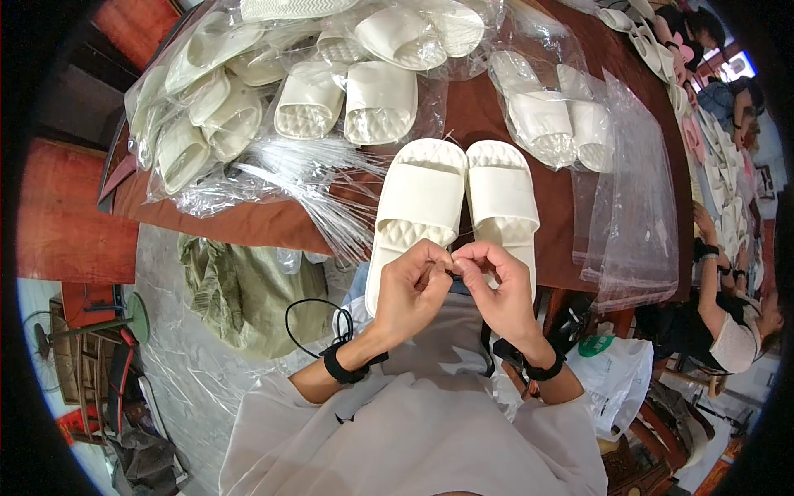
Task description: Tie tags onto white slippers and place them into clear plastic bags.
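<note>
A pair of cream slippers lies at the near edge of the brown-covered table, toes pointing away; the left slipper (420,194) and right slipper (503,197) are side by side. Over their heel ends, my left hand (412,291) and my right hand (501,293) meet with fingers pinched together. What the fingertips hold, if anything, is too small to make out; a small dark spot shows between them. A thin strand sticks up between the slippers' toes. To their left, a bundle of thin clear plastic ties (318,186) fans over the table edge.
Bagged cream slippers (380,99) pile at the back and left. Another bagged pair (542,124) lies at the right, beside flat clear bags (633,198) hanging over the edge. A green sack (248,298) and a fan (132,321) stand at left. Other people sit at right.
</note>
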Demonstrator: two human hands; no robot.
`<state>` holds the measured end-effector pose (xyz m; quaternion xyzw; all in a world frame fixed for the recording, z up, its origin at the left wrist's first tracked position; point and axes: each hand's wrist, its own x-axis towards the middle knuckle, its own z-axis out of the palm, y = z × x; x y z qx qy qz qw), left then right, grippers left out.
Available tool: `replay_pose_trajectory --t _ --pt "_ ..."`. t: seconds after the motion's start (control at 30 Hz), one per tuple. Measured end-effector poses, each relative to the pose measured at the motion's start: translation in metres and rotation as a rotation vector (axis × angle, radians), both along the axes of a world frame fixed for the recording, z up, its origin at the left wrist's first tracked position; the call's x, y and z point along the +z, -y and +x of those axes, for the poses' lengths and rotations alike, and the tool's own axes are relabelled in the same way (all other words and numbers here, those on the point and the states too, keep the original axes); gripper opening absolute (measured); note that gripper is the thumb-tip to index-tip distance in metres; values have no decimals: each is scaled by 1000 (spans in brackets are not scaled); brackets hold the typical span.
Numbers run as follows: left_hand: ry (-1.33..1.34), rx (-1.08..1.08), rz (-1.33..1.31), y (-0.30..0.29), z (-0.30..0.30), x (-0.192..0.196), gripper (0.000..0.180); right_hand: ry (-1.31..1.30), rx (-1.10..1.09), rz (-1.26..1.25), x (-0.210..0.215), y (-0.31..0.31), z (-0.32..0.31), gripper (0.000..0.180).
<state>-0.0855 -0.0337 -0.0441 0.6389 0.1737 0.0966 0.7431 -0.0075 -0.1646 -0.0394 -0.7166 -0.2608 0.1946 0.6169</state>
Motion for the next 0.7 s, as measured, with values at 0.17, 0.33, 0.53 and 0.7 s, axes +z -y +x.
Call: replay_pose_trajectory --t 0.17,0.33,0.53,0.7 --pt "41 27 -8 3 0 6 6 -255 33 76 0 -2 3 12" --pt "122 81 178 -20 -19 25 11 34 -27 -176 18 8 7 14" --pt "362 -34 -245 -57 -52 76 16 209 53 -196 35 20 4 11" --pt "889 -176 -570 -91 -63 102 12 627 301 -162 36 14 -9 17"
